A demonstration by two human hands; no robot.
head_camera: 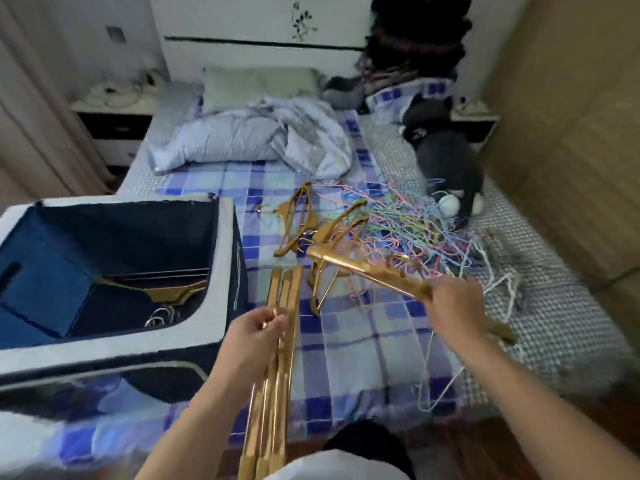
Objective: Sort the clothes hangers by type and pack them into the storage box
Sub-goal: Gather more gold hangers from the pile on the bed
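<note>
Gold hangers bunched in left hand (pixel 258 332), fingers curled round the bundle (pixel 273 393), held upright over bed edge. Right hand (pixel 450 303) gripping one more gold hanger (pixel 367 268), blurred, angled above checked bedsheet (pixel 363 341). Loose gold hangers (pixel 298 220) lying beside tangle of coloured wire hangers (pixel 408 226) mid-bed. Dark blue storage box (pixel 221 271) open at left on bed, gold hangers inside (pixel 166 289). Crumpled duvet (pixel 256 133) further back.
</note>
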